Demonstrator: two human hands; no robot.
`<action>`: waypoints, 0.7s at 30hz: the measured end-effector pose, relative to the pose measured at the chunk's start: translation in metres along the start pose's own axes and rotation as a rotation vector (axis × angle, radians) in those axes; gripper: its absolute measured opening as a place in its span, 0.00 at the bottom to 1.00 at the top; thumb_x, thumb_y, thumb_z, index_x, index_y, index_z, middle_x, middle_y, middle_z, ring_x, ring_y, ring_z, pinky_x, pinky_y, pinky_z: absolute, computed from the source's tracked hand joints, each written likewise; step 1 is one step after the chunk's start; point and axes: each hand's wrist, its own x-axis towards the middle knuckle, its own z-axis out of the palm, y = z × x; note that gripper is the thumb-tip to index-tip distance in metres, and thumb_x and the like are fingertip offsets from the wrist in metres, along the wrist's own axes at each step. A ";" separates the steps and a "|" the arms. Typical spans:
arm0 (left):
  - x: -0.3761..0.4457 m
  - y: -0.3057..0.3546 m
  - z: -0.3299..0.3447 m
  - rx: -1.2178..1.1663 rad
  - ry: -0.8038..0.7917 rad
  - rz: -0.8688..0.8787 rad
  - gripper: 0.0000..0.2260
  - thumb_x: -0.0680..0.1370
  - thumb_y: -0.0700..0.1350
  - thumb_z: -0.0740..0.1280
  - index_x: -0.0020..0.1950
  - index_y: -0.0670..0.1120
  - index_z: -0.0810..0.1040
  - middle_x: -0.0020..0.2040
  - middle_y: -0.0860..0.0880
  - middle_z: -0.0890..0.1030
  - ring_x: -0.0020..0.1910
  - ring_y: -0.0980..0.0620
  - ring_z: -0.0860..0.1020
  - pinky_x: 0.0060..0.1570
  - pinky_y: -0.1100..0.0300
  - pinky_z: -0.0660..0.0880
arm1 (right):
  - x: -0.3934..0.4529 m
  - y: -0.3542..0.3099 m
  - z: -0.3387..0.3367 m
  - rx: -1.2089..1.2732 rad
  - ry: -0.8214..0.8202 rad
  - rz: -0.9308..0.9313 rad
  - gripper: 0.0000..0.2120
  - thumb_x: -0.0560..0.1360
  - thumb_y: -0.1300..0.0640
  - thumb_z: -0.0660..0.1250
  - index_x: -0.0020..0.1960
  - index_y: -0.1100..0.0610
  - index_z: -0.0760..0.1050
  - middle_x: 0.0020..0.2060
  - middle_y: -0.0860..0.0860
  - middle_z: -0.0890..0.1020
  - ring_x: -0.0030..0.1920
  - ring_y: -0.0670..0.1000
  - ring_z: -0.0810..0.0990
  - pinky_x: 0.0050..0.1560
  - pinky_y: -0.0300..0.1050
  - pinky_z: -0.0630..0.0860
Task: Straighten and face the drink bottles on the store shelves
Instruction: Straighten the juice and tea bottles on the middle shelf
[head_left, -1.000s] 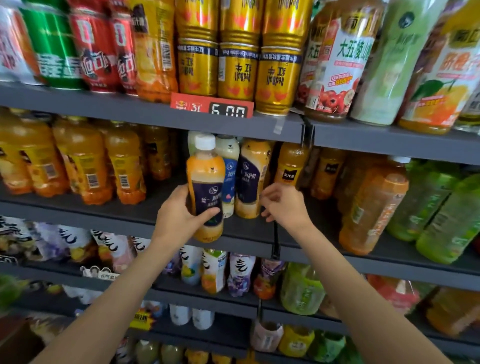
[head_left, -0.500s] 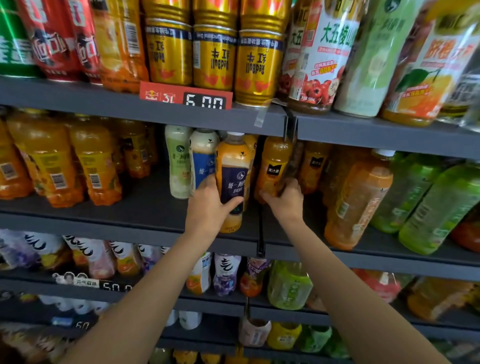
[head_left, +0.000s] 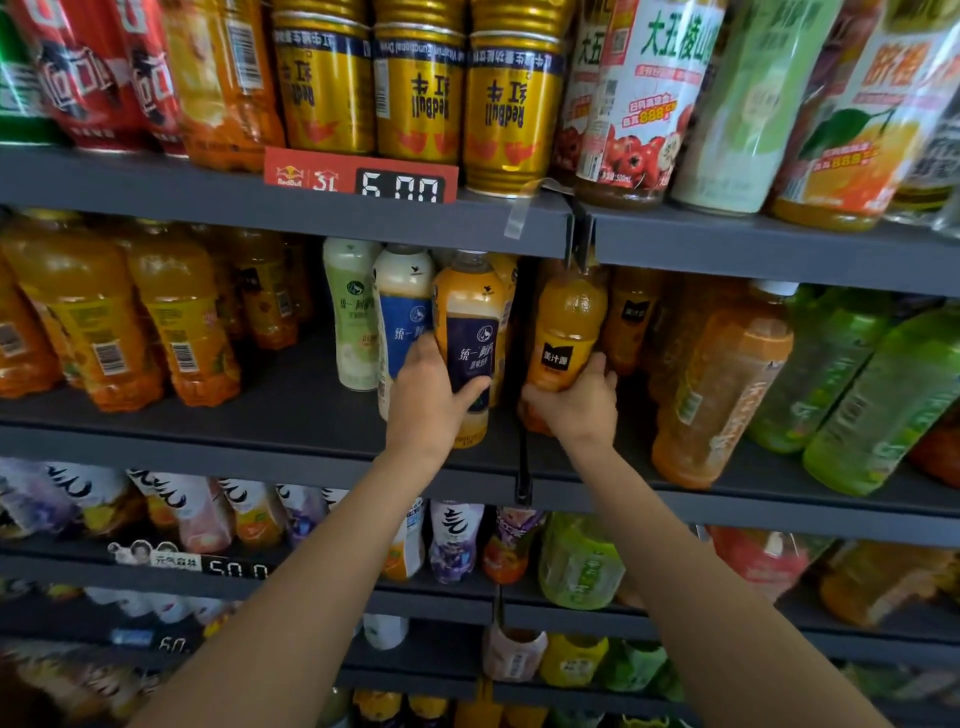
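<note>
Head view. My left hand (head_left: 431, 400) grips a milk-tea bottle (head_left: 467, 332) on the middle shelf (head_left: 249, 441), thumb across its dark navy label, fingers curled behind. Bottle: smooth plastic, rounded shoulders, tan-orange body, label facing me, upright near the shelf's front edge. Just left of it stand a blue-label bottle (head_left: 402, 312) and a pale green-label bottle (head_left: 353, 312) of the same shape.

My right hand (head_left: 576, 402) wraps the lower part of an orange juice bottle (head_left: 569, 327) with a dimpled bulbous top and a black label, just right of the vertical shelf divider (head_left: 522, 457). Shelf is matte dark grey metal. Gold cans (head_left: 418, 88), ribbed and glossy, sit on the shelf above.
</note>
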 end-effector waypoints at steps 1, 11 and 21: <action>0.000 0.001 0.000 -0.008 0.002 -0.003 0.26 0.72 0.49 0.72 0.64 0.39 0.68 0.59 0.42 0.75 0.59 0.44 0.74 0.53 0.55 0.71 | -0.009 0.003 -0.005 -0.013 0.007 -0.011 0.35 0.66 0.51 0.76 0.64 0.61 0.62 0.60 0.60 0.72 0.57 0.63 0.75 0.50 0.52 0.72; -0.032 -0.003 0.002 -0.035 -0.028 -0.005 0.30 0.75 0.41 0.69 0.73 0.38 0.60 0.66 0.40 0.69 0.65 0.43 0.68 0.63 0.53 0.67 | -0.070 0.029 -0.039 0.062 -0.076 -0.242 0.38 0.64 0.52 0.78 0.66 0.59 0.62 0.49 0.50 0.75 0.49 0.49 0.75 0.48 0.43 0.73; -0.069 -0.014 -0.073 -0.225 0.162 0.417 0.20 0.76 0.52 0.57 0.61 0.38 0.70 0.54 0.49 0.72 0.52 0.52 0.72 0.52 0.65 0.69 | -0.102 -0.049 -0.011 0.106 -0.302 -0.647 0.32 0.64 0.46 0.75 0.59 0.59 0.66 0.41 0.52 0.82 0.42 0.52 0.82 0.42 0.49 0.78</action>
